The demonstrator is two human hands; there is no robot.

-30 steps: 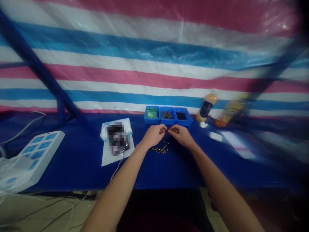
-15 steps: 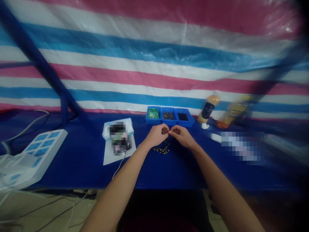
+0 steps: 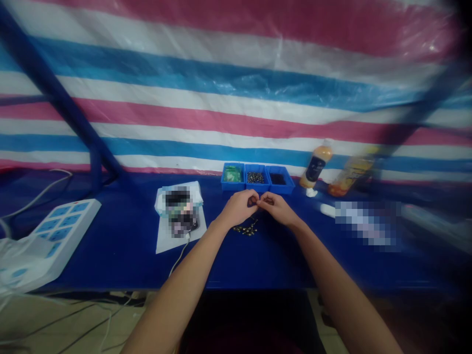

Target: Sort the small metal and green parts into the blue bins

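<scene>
My left hand [image 3: 239, 208] and my right hand [image 3: 276, 208] meet above the blue table top [image 3: 265, 260], fingertips together. A tiny metal part [image 3: 257, 201] seems pinched between them, mostly hidden by my fingers. Just below my hands lies a loose cluster of small metal screw-like parts [image 3: 245, 227]. Beyond my hands stand three blue plastic bins: one of green packets [image 3: 232, 173], one of small metal parts [image 3: 255, 177], and one of dark bits [image 3: 278, 179].
A white power strip [image 3: 62, 231] and cables sit at the left. A pixelated item lies on white paper [image 3: 162, 243], with a cord trailing from it. Two bottles [image 3: 316, 164] [image 3: 352, 173] stand at the back right, before a striped tarp [image 3: 236, 123].
My hands have stayed together, fingers working slightly at the same spot. The view has shifted only a little.
</scene>
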